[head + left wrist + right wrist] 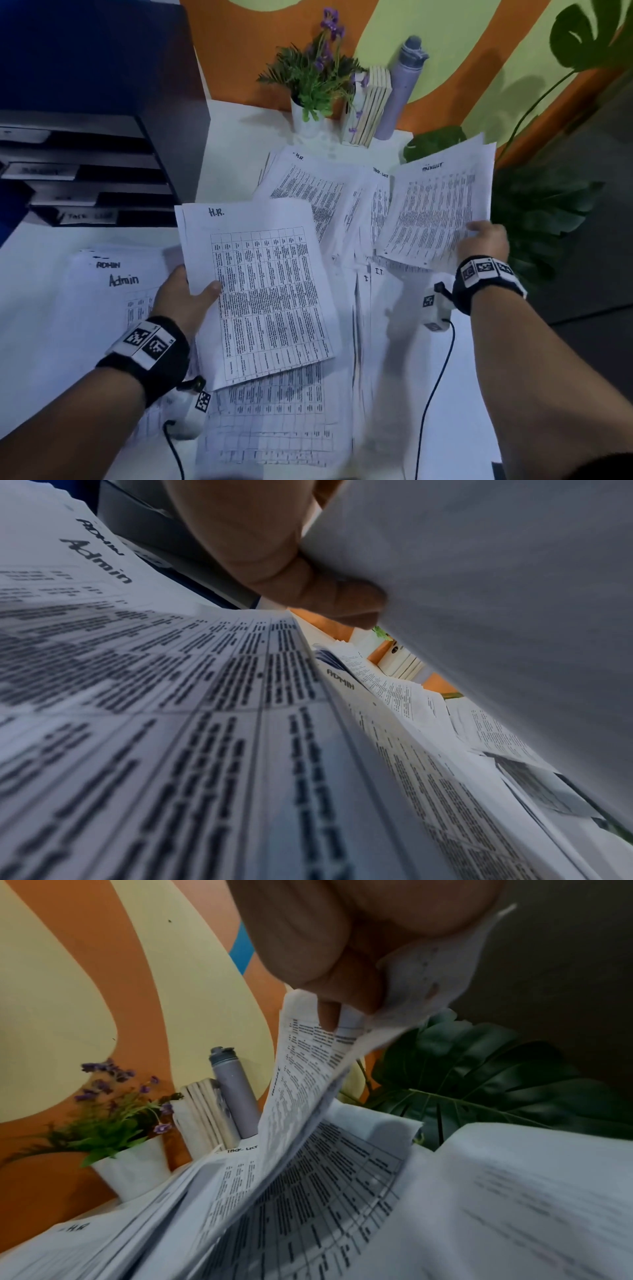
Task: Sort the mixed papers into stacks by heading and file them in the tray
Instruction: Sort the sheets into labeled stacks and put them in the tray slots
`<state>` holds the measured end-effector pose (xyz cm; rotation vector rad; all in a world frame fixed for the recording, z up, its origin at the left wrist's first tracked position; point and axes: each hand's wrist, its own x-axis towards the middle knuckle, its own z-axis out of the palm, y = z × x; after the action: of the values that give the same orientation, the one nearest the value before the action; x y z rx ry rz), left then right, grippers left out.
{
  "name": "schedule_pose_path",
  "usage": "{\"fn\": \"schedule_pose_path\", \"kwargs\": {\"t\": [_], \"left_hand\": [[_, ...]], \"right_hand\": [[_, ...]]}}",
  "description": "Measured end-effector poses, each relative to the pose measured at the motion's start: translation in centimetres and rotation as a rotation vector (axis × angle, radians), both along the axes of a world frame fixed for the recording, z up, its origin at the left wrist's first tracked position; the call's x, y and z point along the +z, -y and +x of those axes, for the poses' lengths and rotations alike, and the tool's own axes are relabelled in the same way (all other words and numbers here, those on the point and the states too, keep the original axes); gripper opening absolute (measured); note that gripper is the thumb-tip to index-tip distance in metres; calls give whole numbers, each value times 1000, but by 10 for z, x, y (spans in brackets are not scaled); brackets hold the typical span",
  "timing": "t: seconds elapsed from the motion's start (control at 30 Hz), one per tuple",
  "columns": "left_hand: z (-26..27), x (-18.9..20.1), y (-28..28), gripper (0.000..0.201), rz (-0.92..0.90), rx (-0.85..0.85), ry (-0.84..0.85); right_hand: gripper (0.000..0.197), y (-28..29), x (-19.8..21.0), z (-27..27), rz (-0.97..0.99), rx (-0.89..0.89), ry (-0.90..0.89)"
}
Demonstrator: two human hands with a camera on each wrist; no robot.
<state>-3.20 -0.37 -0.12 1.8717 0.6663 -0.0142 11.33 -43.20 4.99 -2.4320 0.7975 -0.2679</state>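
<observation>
My left hand (191,298) grips a sheaf of papers headed H.R. (263,291) by its left edge, thumb on top, lifted above the desk. In the left wrist view its underside (496,601) fills the right. My right hand (486,240) pinches a sheet headed Task List (438,209) by its lower right corner, raised over the Task List stack (376,192). An Admin stack (113,294) lies left, an H.R. stack (308,178) at the back, an I.T. stack (380,308) in the middle right. The dark file tray (85,171) with labelled slots stands at the left.
A white pot of purple flowers (311,85), some upright books (370,106) and a grey bottle (404,85) stand along the back wall. Large green leaves (541,205) overhang the desk's right edge. More printed sheets (274,411) lie near the front.
</observation>
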Motion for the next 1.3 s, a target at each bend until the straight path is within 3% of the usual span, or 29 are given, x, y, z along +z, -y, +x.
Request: {"fn": "schedule_pose_path", "kwargs": {"t": [0.13,0.3,0.4,0.53,0.6,0.67,0.77,1.0,1.3], "left_hand": [[1,-2,3,29,1,-5,-25],[4,0,5,35,-5,23,-27],[7,2,6,34,-27,55,-6],[12,3,2,40,-14,73,-3],[12,2,-1,39,-14,79,-3],[12,0,-3,25,-11,69,7],[9,0,-7,12,-4,52,15],[1,0,-17,22,-30,77,47],[-5,3,-30,27,45,62,22]], "right_hand": [[42,0,-7,17,48,48,-69],[53,-28,-10,22,-152,214,-187],[33,-70,-10,7,121,417,-114],[23,-139,-17,-44,717,518,-287],[23,-163,-32,-61,710,542,-313],[15,-176,-45,-68,621,492,-247],[22,-179,-58,-70,603,385,-184],[7,-174,-68,-70,596,331,-109],[27,-159,-65,-73,651,224,-49]]}}
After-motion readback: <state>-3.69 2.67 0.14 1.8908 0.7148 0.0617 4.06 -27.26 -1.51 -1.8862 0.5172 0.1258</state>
